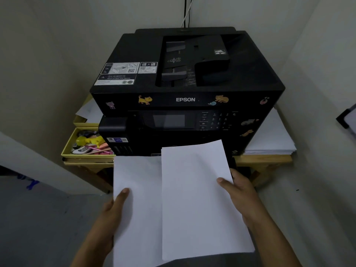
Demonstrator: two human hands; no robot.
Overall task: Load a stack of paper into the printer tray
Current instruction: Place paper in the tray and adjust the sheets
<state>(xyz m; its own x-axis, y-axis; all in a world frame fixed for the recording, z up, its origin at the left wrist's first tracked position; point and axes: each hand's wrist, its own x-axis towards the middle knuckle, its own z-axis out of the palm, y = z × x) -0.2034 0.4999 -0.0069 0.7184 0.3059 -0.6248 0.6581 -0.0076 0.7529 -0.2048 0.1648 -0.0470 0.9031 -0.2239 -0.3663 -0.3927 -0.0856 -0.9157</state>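
Observation:
A black Epson printer (185, 89) with animal stickers stands on a wooden table in a corner. In front of it I hold white paper split in two parts. My left hand (113, 207) grips the left part of the paper (136, 199) by its left edge, thumb on top. My right hand (240, 191) grips the right part of the paper (198, 193) by its right edge; this part overlaps the left one and its far end covers the printer's lower front. The printer tray is hidden behind the sheets.
A yellow box (86, 143) of pens and small items sits left of the printer. A pile of white sheets (269, 139) lies on the wooden table (264, 159) to the right. Walls close in on both sides; cables run up behind.

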